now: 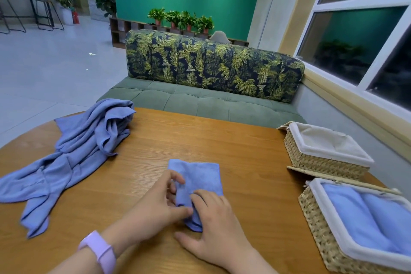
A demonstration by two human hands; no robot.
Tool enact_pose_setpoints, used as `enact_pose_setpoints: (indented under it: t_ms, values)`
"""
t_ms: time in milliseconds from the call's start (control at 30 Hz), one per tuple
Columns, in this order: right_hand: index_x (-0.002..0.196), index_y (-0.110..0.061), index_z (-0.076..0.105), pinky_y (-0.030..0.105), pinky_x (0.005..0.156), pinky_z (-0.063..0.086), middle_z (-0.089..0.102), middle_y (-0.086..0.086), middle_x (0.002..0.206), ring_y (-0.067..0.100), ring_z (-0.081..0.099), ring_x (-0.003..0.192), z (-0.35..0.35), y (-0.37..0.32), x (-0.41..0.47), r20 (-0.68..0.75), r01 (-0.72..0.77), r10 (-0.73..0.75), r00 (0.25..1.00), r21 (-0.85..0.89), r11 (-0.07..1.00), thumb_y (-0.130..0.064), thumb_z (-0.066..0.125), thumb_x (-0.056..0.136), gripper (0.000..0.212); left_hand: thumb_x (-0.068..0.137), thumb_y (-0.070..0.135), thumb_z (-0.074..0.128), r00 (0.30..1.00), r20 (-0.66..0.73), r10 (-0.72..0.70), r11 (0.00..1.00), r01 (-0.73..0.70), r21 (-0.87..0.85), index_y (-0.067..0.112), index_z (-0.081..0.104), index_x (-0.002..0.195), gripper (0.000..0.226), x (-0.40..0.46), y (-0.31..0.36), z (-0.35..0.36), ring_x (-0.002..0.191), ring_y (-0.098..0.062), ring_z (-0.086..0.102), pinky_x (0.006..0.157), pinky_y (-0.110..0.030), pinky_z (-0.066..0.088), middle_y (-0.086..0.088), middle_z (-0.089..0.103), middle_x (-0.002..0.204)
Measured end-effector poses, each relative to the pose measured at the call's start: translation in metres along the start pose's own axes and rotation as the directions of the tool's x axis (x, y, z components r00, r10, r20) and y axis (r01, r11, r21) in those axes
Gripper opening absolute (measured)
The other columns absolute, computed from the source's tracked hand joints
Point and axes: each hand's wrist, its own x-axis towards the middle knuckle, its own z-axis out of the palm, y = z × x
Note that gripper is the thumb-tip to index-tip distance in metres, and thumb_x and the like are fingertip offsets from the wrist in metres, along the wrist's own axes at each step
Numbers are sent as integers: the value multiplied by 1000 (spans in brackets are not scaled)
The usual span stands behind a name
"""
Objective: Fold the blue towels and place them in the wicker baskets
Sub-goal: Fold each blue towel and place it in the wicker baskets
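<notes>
Round and wood-grained, the table (pixel 233 147) stands in front of a green sofa (pixel 200 104) with a leaf-print backrest, under a window on the right. At its middle lies a small folded blue towel (pixel 200 176), already reduced to a compact rectangle. The left hand (pixel 155 202), a lilac smartwatch (pixel 99 249) on its wrist, curls its fingers over the towel's left edge, the thumb pressed to the near corner; it looks to be pinching the cloth. The right hand (pixel 213 224) covers the near end of the towel, index finger curled onto the fabric, the other fingers spread on the wood.

By my reading, this towel is on its last fold or being smoothed before it goes into a basket. The nearer wicker basket (pixel 315 229), at the right edge, already holds folded blue towels (pixel 364 218) side by side in its white liner and looks close to full. The farther wicker basket (pixel 311 158), just behind it, shows only its liner. On the left of the table, well apart from the hands, a heap of unfolded blue towels (pixel 73 158) sprawls toward the edge; how many it holds cannot be told. So part is done and a good share is left: this towel to place, then the heap to fold and stow, likely in the farther basket
</notes>
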Motion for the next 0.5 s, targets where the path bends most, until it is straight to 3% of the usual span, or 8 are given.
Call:
enact_pose_setpoints:
  t_ms: [33,100,200,333,400,500]
  values:
    - [114,-22,60,34,86,48,60,-8,110,16,58,102,3,-1,1,-26,-22,22,999,12,1000,-63,61,74,57,68,5,81,995,94,35,998,-39,42,20,52,113,56,-4,5,-1,66,-11,56,66,-23,51,-5,49,99]
    - [111,-21,62,35,81,50,60,-8,102,17,61,94,9,-4,3,-83,-48,49,995,14,999,-47,62,73,45,75,-1,67,973,182,144,940,-192,283,26,53,116,51,-5,7,-4,79,-13,62,77,-25,54,0,46,111]
    - [105,-22,63,36,76,52,60,-8,97,17,60,87,12,-8,5,-114,-69,68,991,-2,998,-36,59,69,39,74,-1,49,938,212,276,718,-348,603,40,48,116,59,0,-5,-12,93,-7,52,84,-31,51,13,35,113]
    - [102,-25,62,34,76,52,60,-9,95,16,60,86,8,-8,3,-105,-58,60,993,24,998,-34,60,70,33,82,23,50,879,240,413,477,-433,765,38,54,113,35,8,-20,-22,112,-7,45,93,-29,44,14,41,125]
    - [104,-25,62,32,79,52,61,-9,99,15,60,90,8,-5,1,-100,-32,34,994,21,999,-34,61,71,35,84,37,49,872,248,423,468,-444,764,36,59,108,26,13,-22,-24,112,-6,49,93,-30,43,16,52,121]
    - [111,-24,60,29,87,49,60,-8,107,15,59,98,4,-1,-1,-47,4,-2,999,33,999,-32,58,76,35,86,49,55,897,195,397,547,-401,734,35,63,98,20,17,-25,-28,92,-1,56,82,-33,48,19,62,95]
